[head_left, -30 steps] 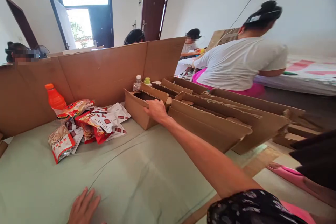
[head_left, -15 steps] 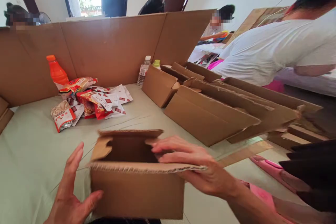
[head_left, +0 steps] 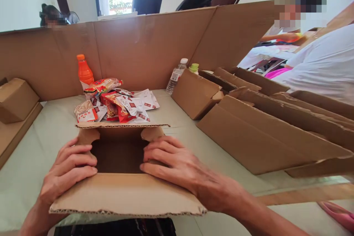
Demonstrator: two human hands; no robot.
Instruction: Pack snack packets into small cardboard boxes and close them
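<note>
An open cardboard box [head_left: 118, 191] stands right before me, its front flap folded out toward me and its inside dark and bare. My left hand [head_left: 66, 169] grips the box's left side, fingers curled over the rim into the opening. On the opposite side my right hand [head_left: 171, 162] holds the right wall the same way, fingertips inside. Just beyond the box lies a pile of snack packets [head_left: 118, 105], red, white and clear. An orange bottle [head_left: 84, 70] stands behind that pile.
Several open cardboard boxes [head_left: 265, 136] line the right side. A clear water bottle [head_left: 176, 77] and a green-capped bottle [head_left: 194, 68] stand behind them. A tall cardboard panel [head_left: 155, 48] closes off the back. More boxes [head_left: 19, 99] sit at left. Other people are beyond the panel and at right.
My left hand, apart from the box before, has closed on its left side. The box's front flap now folds toward me. The view has swung left.
</note>
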